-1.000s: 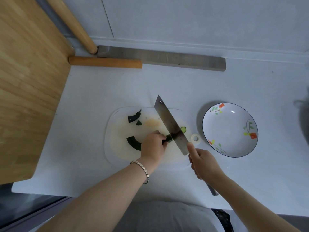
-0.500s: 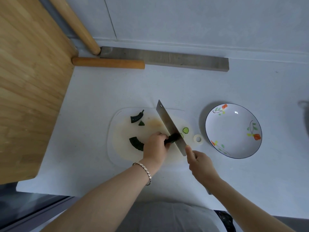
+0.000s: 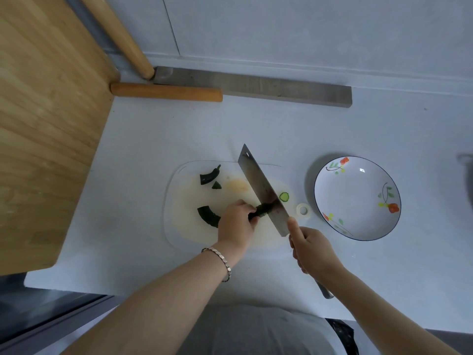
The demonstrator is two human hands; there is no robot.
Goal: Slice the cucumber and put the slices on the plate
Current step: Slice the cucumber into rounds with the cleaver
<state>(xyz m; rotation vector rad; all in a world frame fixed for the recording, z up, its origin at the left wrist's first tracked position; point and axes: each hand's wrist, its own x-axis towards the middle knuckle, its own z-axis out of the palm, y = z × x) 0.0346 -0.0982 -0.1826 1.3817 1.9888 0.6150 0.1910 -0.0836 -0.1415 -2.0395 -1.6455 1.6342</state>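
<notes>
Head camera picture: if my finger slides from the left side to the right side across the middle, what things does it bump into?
Wooden board → curved cucumber piece → left hand holding the cucumber → cleaver → cucumber slice → small white ring → flowered plate.

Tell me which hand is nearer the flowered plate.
Right. The right hand grips the cleaver handle just beside the plate; the left hand holds the cucumber beyond the blade.
</notes>
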